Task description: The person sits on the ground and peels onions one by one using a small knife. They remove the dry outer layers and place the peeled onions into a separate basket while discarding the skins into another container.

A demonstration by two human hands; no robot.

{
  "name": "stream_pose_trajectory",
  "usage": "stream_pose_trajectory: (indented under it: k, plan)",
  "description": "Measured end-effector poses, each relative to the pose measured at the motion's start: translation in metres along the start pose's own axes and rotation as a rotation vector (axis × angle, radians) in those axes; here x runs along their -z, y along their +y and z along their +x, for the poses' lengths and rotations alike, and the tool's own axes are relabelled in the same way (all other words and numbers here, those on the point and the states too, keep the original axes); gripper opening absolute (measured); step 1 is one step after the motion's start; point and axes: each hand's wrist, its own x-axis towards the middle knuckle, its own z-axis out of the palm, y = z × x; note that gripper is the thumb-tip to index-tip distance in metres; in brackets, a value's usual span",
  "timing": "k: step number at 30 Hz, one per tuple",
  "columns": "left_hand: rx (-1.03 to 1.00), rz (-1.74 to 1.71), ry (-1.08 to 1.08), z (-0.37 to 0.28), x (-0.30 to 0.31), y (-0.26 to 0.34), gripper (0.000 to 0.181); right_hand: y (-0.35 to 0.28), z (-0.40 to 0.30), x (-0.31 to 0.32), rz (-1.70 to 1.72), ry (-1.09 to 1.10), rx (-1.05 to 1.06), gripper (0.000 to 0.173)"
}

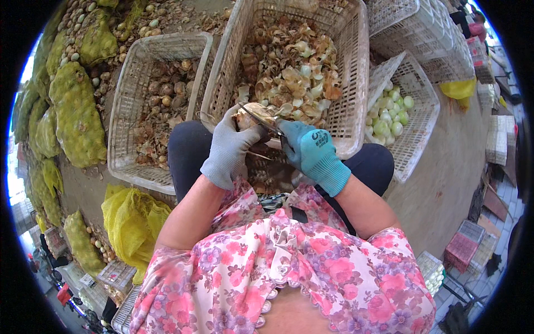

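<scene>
My left hand (pixel 233 146), in a grey knit glove, grips an onion (pixel 252 115) with brown papery skin near the rim of a large white plastic crate (pixel 356 83). In a teal coated glove, my right hand (pixel 306 146) holds a knife (pixel 260 120), whose dark, narrow blade lies against the onion. Its handle is mostly hidden in the fist. Below and beyond both hands, loose onion skins (pixel 296 79) fill much of the large crate. Dry stalks or roots stick out around the left glove.
A crate of unpeeled onions (pixel 121 104) stands at left, one with peeled onions (pixel 421 146) at right. Stacked crates (pixel 421 37) rise at upper right. Full mesh sacks (pixel 77 117) line the far left; a yellow mesh bag (pixel 131 221) lies nearer. A person (pixel 477 27) appears far off.
</scene>
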Motion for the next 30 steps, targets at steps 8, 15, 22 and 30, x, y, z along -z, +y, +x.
stream_pose_trajectory:
  k: [8, 15, 22, 30]
  plan:
    - [-0.054, 0.090, 0.084, -0.007, -0.010, -0.002, 0.044, -0.005, 0.007, -0.004, 0.008, -0.102, -0.057, 0.016]
    - [0.020, -0.090, 0.035, -0.009, -0.011, -0.004, 0.040, 0.011, -0.002, -0.018, -0.019, -0.145, -0.066, 0.020]
    - [0.060, -0.100, 0.004, -0.002, -0.016, 0.001, 0.057, 0.008, 0.009, -0.009, -0.064, -0.126, -0.075, 0.020]
    - [0.097, -0.163, -0.091, -0.003, -0.004, 0.001, 0.056, 0.038, -0.003, -0.021, -0.098, -0.159, -0.180, 0.017]
